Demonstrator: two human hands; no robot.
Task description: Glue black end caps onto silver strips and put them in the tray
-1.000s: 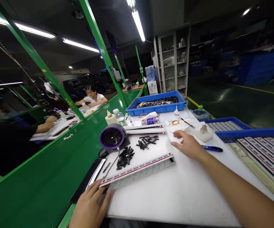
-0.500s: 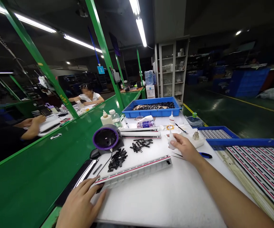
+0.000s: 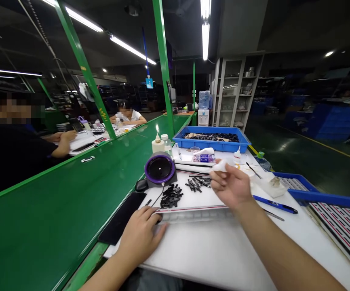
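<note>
My left hand point(image 3: 141, 228) grips the left end of a long white plastic rail point(image 3: 193, 215) with a red stripe, its fingers over the end and the thumb on the near side. The rail lies across the white tabletop. Above its right part, my right hand point(image 3: 232, 186) is closed around a small white squeeze bottle point(image 3: 220, 165). The bottle is tipped over, with its thin nozzle towards the left. Beyond the rail lie two piles of small black pieces, one on the left point(image 3: 171, 197) and one in the middle point(image 3: 197, 184).
A purple-rimmed round device point(image 3: 160, 169), white bottles point(image 3: 158, 146) and a blue tray point(image 3: 211, 144) stand behind. A blue-handled tool point(image 3: 275, 205) and tweezers point(image 3: 273, 214) lie right, near striped rails point(image 3: 344, 230). Co-workers sit beyond the green partition point(image 3: 72, 202).
My right hand has tipped the squeeze bottle from upright onto its side and turned palm-up over the rail. My left hand stays on the rail's end. The view has swung left.
</note>
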